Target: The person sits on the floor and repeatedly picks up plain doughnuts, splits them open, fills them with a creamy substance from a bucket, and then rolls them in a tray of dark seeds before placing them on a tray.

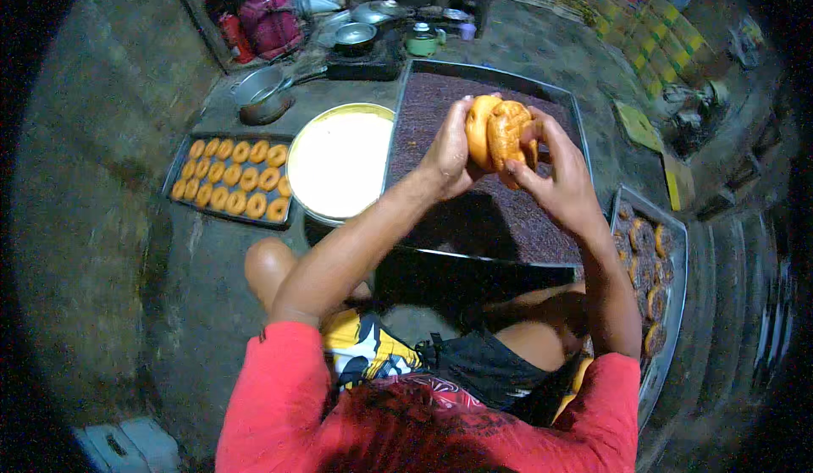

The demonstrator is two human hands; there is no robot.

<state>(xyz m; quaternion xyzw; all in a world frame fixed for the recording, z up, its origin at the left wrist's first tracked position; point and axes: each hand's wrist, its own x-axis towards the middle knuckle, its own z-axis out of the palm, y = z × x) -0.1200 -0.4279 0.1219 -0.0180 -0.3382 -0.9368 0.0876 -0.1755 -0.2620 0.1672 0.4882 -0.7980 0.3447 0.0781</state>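
Two golden-brown doughnuts, one on the left (479, 134) and one on the right (510, 130), are pressed side by side between my hands. My left hand (450, 153) is curled around the left doughnut, its thumb up along the side. With bent fingers and thumb, my right hand (563, 177) grips the right one; a further browned piece shows by its fingers, partly hidden. Both hands hover over a large rectangular tray (491, 259) of dark brown sprinkles (423, 126). Just left of it stands a round pan (373, 105) filled with bright white cream (339, 164).
A dark tray (229, 217) with rows of plain doughnuts lies at far left. On the right, a metal tray (675, 304) holds sprinkle-topped doughnuts. Beyond are a saucepan (258, 88), a stove (364, 68), a green pot (421, 39) and a pink bag (269, 20).
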